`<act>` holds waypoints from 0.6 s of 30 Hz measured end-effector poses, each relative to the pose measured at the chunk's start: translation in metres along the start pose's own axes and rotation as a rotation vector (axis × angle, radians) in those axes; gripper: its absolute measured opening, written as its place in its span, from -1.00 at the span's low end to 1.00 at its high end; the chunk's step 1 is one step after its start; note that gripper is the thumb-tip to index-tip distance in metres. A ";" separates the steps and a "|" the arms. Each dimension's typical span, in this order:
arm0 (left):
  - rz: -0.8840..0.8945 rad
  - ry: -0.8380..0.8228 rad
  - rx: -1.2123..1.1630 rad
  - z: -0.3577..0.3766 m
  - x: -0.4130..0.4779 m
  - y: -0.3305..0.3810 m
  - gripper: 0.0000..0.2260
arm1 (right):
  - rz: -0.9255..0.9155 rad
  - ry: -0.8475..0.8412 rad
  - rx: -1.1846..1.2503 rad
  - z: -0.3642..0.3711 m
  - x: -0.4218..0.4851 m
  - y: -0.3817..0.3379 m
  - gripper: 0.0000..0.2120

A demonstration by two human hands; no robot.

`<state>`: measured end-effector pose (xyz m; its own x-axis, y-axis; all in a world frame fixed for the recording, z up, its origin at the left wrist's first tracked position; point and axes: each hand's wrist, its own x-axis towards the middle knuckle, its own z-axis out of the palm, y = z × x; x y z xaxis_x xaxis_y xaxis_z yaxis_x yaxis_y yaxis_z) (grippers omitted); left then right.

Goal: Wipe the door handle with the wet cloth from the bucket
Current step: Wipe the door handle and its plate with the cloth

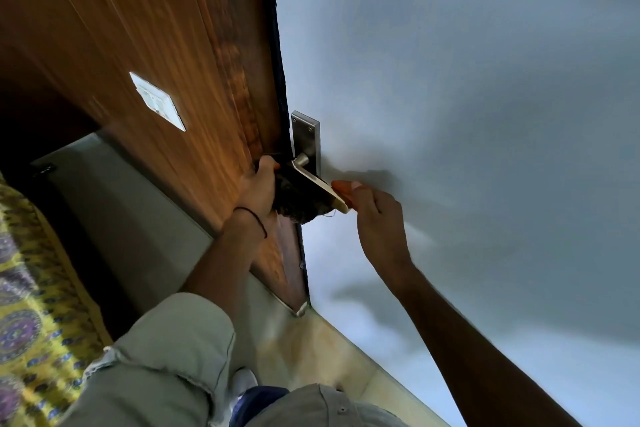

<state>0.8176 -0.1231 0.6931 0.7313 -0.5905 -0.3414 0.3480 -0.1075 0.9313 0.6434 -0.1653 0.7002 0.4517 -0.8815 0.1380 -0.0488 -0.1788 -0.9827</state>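
A metal door handle with a backplate is fixed near the edge of a pale grey door. My left hand grips a dark wet cloth bunched against the underside of the lever. A thin dark band circles that wrist. My right hand pinches the free end of the lever between its fingertips. No bucket is in view.
A brown wooden panel with a white switch plate stands left of the door. Below lies a grey floor, and a yellow patterned bedcover is at the far left. My trouser legs fill the bottom.
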 end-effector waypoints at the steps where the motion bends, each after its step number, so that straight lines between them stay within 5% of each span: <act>1: -0.034 -0.057 -0.062 -0.001 -0.002 -0.005 -0.63 | 0.002 -0.003 -0.002 0.000 0.000 0.000 -0.60; 9: -0.305 -0.048 -0.465 0.018 -0.032 -0.015 -0.58 | 0.064 0.028 0.034 0.002 -0.004 0.012 -0.65; 16: -0.009 0.388 -0.534 0.046 -0.063 -0.014 -0.72 | 0.028 0.036 0.026 0.005 -0.006 0.006 -0.65; 18: 0.095 0.390 -0.505 0.053 -0.068 -0.021 -0.76 | 0.020 0.036 0.027 0.005 -0.007 0.004 -0.64</act>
<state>0.7287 -0.1232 0.7035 0.8990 -0.2343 -0.3700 0.4348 0.3765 0.8180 0.6444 -0.1577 0.6948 0.4185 -0.9000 0.1221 -0.0330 -0.1494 -0.9882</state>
